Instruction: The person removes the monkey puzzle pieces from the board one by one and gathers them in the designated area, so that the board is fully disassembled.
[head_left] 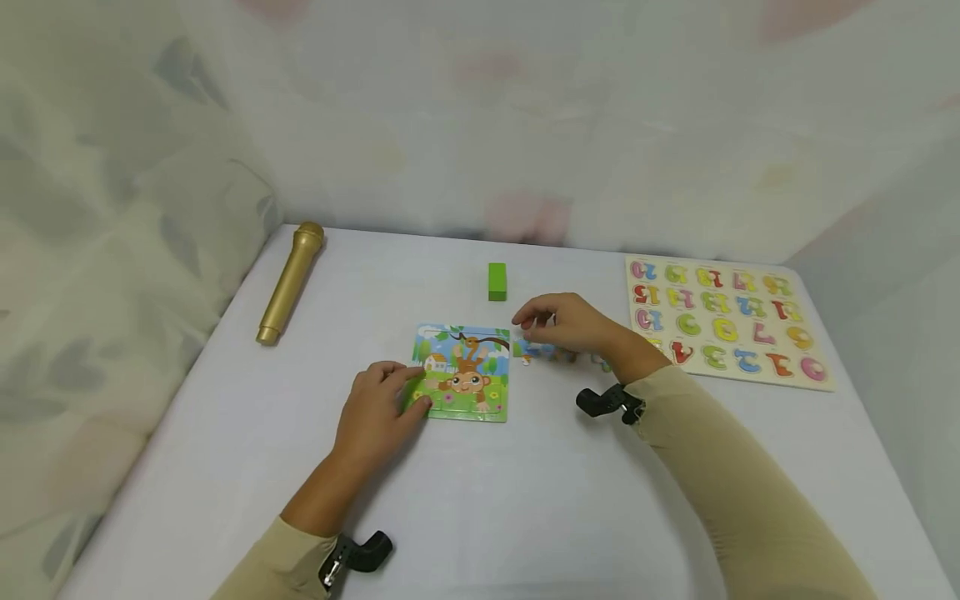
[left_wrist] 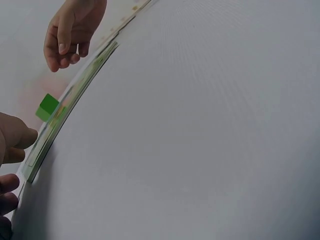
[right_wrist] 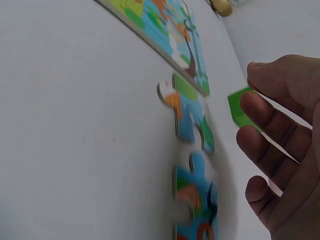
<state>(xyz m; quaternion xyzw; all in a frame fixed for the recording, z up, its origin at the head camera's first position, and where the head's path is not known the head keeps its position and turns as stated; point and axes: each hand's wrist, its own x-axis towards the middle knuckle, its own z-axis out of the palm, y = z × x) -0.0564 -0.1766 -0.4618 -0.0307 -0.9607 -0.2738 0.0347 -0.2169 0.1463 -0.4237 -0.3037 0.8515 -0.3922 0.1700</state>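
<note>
A square monkey jigsaw puzzle [head_left: 468,375] lies flat on the white table, its picture showing a monkey hanging from a branch. My left hand [head_left: 378,408] rests at its left edge, with thumb and forefinger reaching onto the board. Just right of the puzzle, my right hand [head_left: 567,323] hovers with loosely bent fingers over a row of loose jigsaw pieces. In the right wrist view, one piece with a small house [right_wrist: 190,110] lies beside the board, and another blue piece [right_wrist: 200,192] follows it. Nothing shows between the right fingers. The hand partly hides the pieces in the head view.
Behind the puzzle stands a green block [head_left: 497,282]. A gold toy microphone [head_left: 291,283] lies at the back left. On the right is a wooden number board [head_left: 823,384], partly behind the right forearm. Patterned cloth hangs behind and at the left.
</note>
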